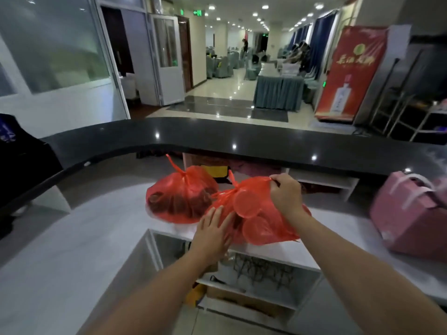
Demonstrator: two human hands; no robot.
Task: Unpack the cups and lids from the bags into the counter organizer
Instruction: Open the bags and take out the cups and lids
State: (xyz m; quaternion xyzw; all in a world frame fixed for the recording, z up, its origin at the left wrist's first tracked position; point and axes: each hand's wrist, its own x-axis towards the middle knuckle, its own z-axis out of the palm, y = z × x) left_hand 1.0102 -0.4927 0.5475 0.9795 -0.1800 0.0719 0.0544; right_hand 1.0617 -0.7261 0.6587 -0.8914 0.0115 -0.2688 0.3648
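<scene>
near red bag (261,213) at desk edge (169,232) — right hand (286,195) fingers pinching its top, left hand (212,234) fingers spread flat

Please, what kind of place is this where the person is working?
Probably the reception or service counter of a banquet hall or hotel restaurant. A curved dark counter top runs in front, tables with cloth skirts and covered chairs fill the hall behind, and a red liquor banner stands nearby.

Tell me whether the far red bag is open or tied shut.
Tied shut. The far red bag has its handles knotted at the top, with the ends sticking up, and neither hand touches it. Dark contents show through the plastic.
</scene>
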